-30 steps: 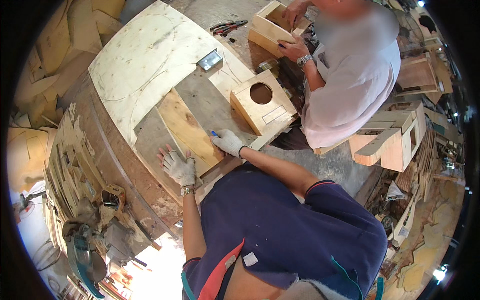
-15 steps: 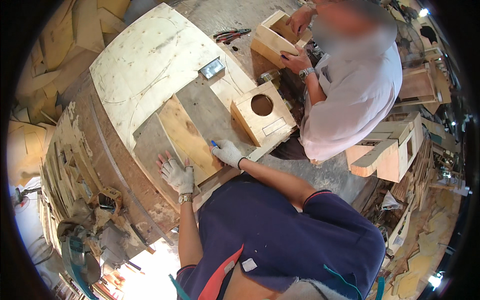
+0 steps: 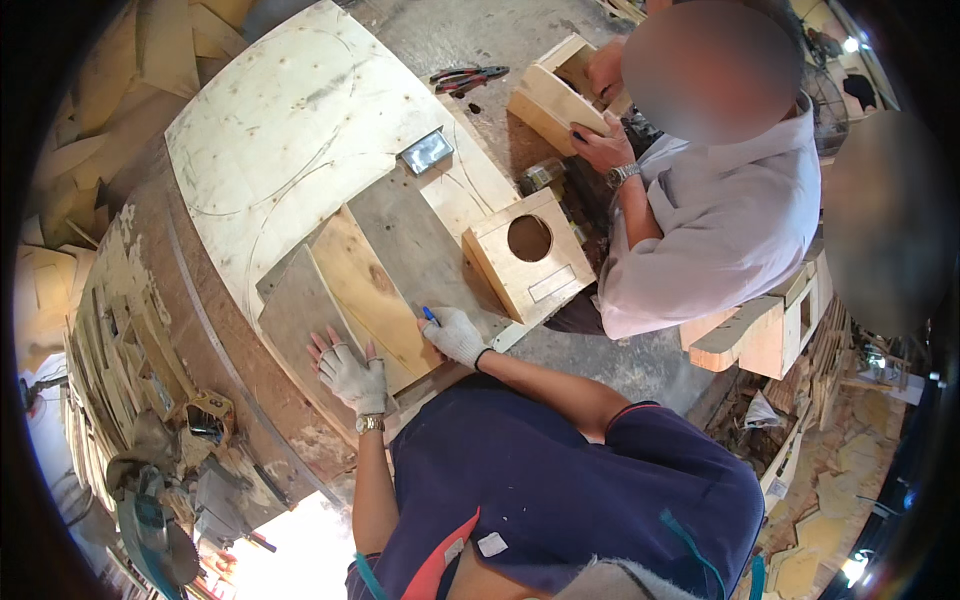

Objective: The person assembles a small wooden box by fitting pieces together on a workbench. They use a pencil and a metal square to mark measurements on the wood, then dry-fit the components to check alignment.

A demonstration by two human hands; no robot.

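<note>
My left hand [image 3: 350,378], in a pale fingerless work glove, lies with fingers spread on a grey-brown board [image 3: 297,296]. Its thumb is by the edge of a yellowish wooden plank [image 3: 362,283] with a knot. My right hand [image 3: 458,338], gloved the same way, is closed around a blue pen [image 3: 430,316] at the plank's right edge. The pen's tip is hidden. A wider grey board [image 3: 410,220] lies along the plank's right side. Beyond my right hand stands a wooden box [image 3: 488,258] with a round hole and a rectangular slot.
Under the boards spreads a pale plywood sheet [image 3: 260,110] with pencil curves. A small metallic box [image 3: 427,152] sits on it; pliers [image 3: 470,78] lie beyond. At right a co-worker [image 3: 705,220] handles another wooden box [image 3: 545,98]. A circular saw [image 3: 155,525] is at lower left.
The whole view has shifted slightly. Both my hands keep their places on the boards. The co-worker's head is lower in view, and another person's blurred shape shows at the far right.
</note>
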